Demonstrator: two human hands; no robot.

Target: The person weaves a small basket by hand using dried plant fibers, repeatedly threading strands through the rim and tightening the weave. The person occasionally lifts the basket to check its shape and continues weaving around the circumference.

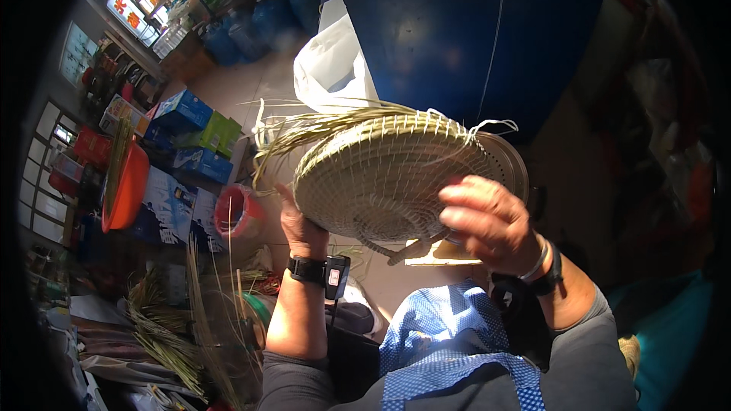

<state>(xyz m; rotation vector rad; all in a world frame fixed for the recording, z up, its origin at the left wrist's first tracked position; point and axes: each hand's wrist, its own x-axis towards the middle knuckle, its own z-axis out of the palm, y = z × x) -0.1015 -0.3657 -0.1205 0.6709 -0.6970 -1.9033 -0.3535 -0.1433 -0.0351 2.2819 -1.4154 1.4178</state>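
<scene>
A round coiled straw basket [365, 183], bound with white stitching, is held up and tilted in front of me. My left hand [298, 222] grips its left edge; the fingers go out of sight behind it. Loose straw strands [320, 128] stick out from the upper left of the rim, and a white strand [495, 125] loops off the upper right. Before the basket's right side is my right hand [491, 221], slightly blurred, with fingers bent together as in a pinch. What it holds, if anything, cannot be made out. Below, a stubby coiled piece [392, 251] hangs from the basket.
A large blue surface [442, 30] stands beyond the basket, with a white bag [331, 68] at its left edge. To the left are a pink bucket [240, 211], an orange basin [128, 186] and several coloured boxes [186, 110]. Straw bundles [164, 323] lie at lower left.
</scene>
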